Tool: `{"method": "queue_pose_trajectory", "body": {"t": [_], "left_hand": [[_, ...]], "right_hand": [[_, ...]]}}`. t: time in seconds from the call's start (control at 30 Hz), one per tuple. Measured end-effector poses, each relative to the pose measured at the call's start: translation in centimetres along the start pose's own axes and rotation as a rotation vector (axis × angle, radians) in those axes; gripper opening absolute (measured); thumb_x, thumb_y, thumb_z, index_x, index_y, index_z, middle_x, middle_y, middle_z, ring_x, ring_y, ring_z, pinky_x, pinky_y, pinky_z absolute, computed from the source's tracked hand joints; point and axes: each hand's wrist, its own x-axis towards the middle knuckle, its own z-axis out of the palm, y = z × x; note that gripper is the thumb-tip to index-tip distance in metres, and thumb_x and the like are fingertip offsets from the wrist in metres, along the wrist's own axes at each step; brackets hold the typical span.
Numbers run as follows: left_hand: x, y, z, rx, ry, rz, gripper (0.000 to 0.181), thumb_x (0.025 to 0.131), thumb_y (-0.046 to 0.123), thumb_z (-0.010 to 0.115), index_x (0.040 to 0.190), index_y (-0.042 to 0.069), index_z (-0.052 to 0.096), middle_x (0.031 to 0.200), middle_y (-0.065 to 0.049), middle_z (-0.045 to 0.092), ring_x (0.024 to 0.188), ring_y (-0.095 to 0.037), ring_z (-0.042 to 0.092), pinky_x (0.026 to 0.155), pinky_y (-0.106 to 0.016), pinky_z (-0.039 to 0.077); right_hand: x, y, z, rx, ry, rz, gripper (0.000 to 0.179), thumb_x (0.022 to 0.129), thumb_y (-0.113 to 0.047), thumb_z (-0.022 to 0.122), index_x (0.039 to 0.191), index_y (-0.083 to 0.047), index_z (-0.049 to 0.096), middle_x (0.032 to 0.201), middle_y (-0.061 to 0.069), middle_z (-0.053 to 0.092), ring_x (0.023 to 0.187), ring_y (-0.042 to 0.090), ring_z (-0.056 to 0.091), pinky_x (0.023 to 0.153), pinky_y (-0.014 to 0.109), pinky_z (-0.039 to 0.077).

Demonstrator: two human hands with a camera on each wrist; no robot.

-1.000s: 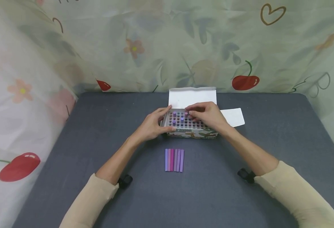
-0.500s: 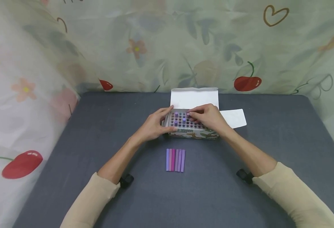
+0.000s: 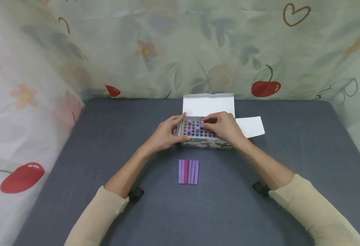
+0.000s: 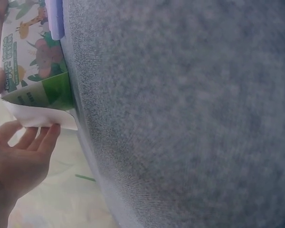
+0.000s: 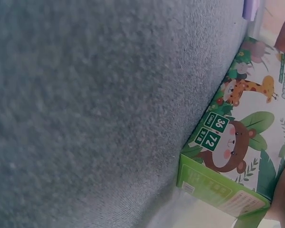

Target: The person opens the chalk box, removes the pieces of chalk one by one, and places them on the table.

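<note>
Box point(image 3: 209, 144) is gripped in the head view by the left hand point(image 3: 166, 135), thumb and fingers spread; a purple stick point(image 3: 202, 122) at its holes point(image 3: 193, 134) is pinched by the right hand point(image 3: 226, 127) and best kept upright. The grey table point(image 3: 222, 215) is backed by a flowered curtain point(image 3: 173, 37). From the left wrist, a flap point(image 4: 40, 116) is touched by fingertips point(image 4: 53, 130); from the right, the pinch is hidden.

One box point(image 3: 207, 144), three cameras
The head view looks forward and down from above, well back, over the table point(image 3: 222, 212); the wrist views sit low and near, tipped sideways, sharing the box's printed front point(image 5: 249, 114) from opposite ends.
</note>
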Motion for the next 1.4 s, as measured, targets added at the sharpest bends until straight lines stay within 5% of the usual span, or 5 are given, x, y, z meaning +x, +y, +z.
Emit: {"method": "queue_pose_trajectory", "body": {"t": [0.33, 0.57, 0.83, 1.03, 1.4], "left_hand": [[-0.1, 0.1, -0.2, -0.011, 0.007, -0.005, 0.089, 0.085, 0.036, 0.080, 0.158, 0.021, 0.030, 0.151, -0.010, 0.041, 0.132, -0.029, 0.050, 0.103, -0.040, 0.045], [-0.2, 0.1, -0.1, -0.014, 0.002, -0.012, 0.088, 0.086, 0.036, 0.079, 0.158, 0.022, 0.030, 0.151, -0.010, 0.041, 0.132, -0.029, 0.049, 0.104, -0.039, 0.045], [-0.1, 0.1, 0.0, -0.019, -0.003, -0.008, 0.087, 0.087, 0.033, 0.079, 0.158, 0.021, 0.030, 0.152, -0.012, 0.039, 0.133, -0.031, 0.049, 0.103, -0.041, 0.046], [-0.1, 0.1, 0.1, -0.015, 0.005, -0.010, 0.087, 0.086, 0.032, 0.080, 0.157, 0.021, 0.031, 0.150, -0.012, 0.041, 0.132, -0.032, 0.050, 0.103, -0.040, 0.046], [0.0, 0.7, -0.1, 0.020, 0.014, -0.042, 0.088, 0.084, 0.034, 0.082, 0.156, 0.021, 0.034, 0.150, -0.010, 0.043, 0.124, -0.031, 0.054, 0.099, -0.042, 0.048]], "right_hand": [[-0.4, -0.2, 0.3, 0.068, 0.075, -0.047, 0.016, 0.092, -0.026, 0.074, 0.102, -0.014, 0.078, 0.083, -0.001, 0.074, 0.072, 0.012, 0.065, 0.066, 0.032, 0.045], [-0.8, -0.2, 0.5, 0.193, 0.143, -0.076, 0.021, 0.092, -0.027, 0.073, 0.106, -0.012, 0.078, 0.089, 0.001, 0.075, 0.073, 0.012, 0.070, 0.065, 0.025, 0.054], [-1.1, 0.2, 0.5, 0.240, 0.223, -0.139, 0.025, 0.093, -0.027, 0.072, 0.111, -0.011, 0.078, 0.095, 0.000, 0.075, 0.070, 0.014, 0.067, 0.061, 0.022, 0.051], [-1.2, 0.3, 0.3, 0.293, 0.284, -0.183, 0.026, 0.093, -0.027, 0.072, 0.112, -0.011, 0.078, 0.098, -0.001, 0.076, 0.084, 0.009, 0.069, 0.068, 0.019, 0.053], [-1.6, -0.4, -0.5, 0.432, 0.334, -0.165, 0.025, 0.092, -0.013, 0.073, 0.115, -0.003, 0.075, 0.096, 0.012, 0.075, 0.077, 0.031, 0.072, 0.067, 0.035, 0.059]]}}
